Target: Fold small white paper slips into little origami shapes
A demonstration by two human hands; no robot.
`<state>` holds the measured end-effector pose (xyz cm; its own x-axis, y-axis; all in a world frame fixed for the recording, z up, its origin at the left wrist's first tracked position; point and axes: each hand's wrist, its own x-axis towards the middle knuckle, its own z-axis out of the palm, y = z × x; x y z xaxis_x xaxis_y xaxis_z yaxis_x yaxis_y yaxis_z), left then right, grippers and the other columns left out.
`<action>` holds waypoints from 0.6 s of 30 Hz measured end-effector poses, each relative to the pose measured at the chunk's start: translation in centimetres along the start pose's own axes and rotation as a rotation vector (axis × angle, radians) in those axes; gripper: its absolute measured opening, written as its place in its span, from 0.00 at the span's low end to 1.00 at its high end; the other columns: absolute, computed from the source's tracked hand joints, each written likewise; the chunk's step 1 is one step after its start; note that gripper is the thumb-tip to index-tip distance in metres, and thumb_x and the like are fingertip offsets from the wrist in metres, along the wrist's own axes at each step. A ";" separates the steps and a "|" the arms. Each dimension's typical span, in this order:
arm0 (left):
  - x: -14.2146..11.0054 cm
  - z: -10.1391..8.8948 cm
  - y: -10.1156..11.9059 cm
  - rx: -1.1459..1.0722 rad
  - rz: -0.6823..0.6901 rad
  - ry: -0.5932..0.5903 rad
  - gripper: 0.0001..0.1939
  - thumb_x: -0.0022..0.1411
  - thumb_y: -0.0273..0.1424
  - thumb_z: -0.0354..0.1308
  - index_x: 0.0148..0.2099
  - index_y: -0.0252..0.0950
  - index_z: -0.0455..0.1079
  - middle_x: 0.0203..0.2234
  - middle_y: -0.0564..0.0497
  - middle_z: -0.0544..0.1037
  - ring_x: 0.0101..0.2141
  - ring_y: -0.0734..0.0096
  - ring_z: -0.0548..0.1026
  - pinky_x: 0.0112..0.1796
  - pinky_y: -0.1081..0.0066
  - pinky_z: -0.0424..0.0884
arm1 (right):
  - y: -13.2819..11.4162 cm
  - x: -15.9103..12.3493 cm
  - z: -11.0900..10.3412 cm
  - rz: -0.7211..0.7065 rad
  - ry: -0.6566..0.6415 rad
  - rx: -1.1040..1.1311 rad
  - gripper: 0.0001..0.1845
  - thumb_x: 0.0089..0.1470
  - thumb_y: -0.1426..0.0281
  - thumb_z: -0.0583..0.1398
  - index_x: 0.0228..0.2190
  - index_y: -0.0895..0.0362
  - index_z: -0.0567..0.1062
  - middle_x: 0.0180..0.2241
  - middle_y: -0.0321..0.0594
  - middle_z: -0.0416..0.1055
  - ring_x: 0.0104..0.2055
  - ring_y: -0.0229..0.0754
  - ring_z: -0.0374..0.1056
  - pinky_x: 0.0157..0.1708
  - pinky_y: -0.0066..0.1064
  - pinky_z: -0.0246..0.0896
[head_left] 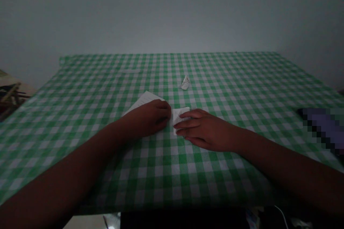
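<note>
A small white piece of paper (176,114) with lines of writing lies on the checked cloth in the middle, perhaps folded. My right hand (201,128) rests on it from the right, fingers stretched out and slightly apart. Just left of that paper is my left hand (154,116), its fingers curled in and closed, the fingertips close to the paper's left edge. Whether anything is pinched in them is hidden. Behind and partly under my left hand and wrist lies a larger white sheet (146,97) with writing on it.
A green-and-white checked cloth (172,171) covers the table. Beyond my hands lies a small crumpled paper scrap (185,83). At the right edge is a dark flat device (319,123), its screen pixelated. A grey wall (172,10) stands behind the table.
</note>
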<state>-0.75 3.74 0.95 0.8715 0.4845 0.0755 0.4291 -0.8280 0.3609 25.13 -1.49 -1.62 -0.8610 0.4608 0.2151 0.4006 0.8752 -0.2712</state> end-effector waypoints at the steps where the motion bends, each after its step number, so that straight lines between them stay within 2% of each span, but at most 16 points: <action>1: 0.0 0.1 -0.1 0.026 -0.022 0.016 0.08 0.67 0.27 0.54 0.44 0.33 0.74 0.44 0.44 0.74 0.45 0.64 0.73 0.49 0.63 0.71 | 0.0 0.0 0.0 -0.002 0.006 0.010 0.17 0.64 0.69 0.55 0.53 0.54 0.75 0.56 0.40 0.73 0.64 0.50 0.59 0.60 0.49 0.54; 6: 0.1 0.3 -0.3 0.070 -0.051 0.037 0.10 0.66 0.27 0.54 0.47 0.33 0.73 0.45 0.44 0.74 0.46 0.62 0.72 0.50 0.61 0.71 | 0.1 0.0 0.0 0.000 0.023 0.028 0.18 0.64 0.69 0.55 0.53 0.55 0.74 0.56 0.40 0.73 0.63 0.49 0.60 0.61 0.49 0.55; 12: -0.1 0.7 -0.3 0.065 0.009 0.099 0.12 0.66 0.24 0.54 0.51 0.31 0.72 0.50 0.43 0.74 0.50 0.62 0.72 0.52 0.63 0.70 | 0.1 0.1 0.0 -0.017 0.028 0.030 0.17 0.63 0.69 0.56 0.53 0.54 0.75 0.56 0.41 0.73 0.63 0.49 0.60 0.61 0.49 0.55; 18: -0.1 0.6 -0.3 0.068 0.046 0.076 0.13 0.65 0.23 0.54 0.50 0.32 0.74 0.50 0.42 0.75 0.50 0.61 0.73 0.53 0.61 0.70 | 0.0 0.2 0.0 0.003 0.028 0.036 0.17 0.65 0.69 0.55 0.53 0.55 0.75 0.56 0.39 0.72 0.63 0.50 0.60 0.62 0.48 0.53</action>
<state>-0.82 3.80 0.23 0.8710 0.4638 0.1619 0.4066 -0.8657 0.2921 24.98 -1.43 -1.60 -0.8509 0.4673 0.2401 0.3908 0.8684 -0.3053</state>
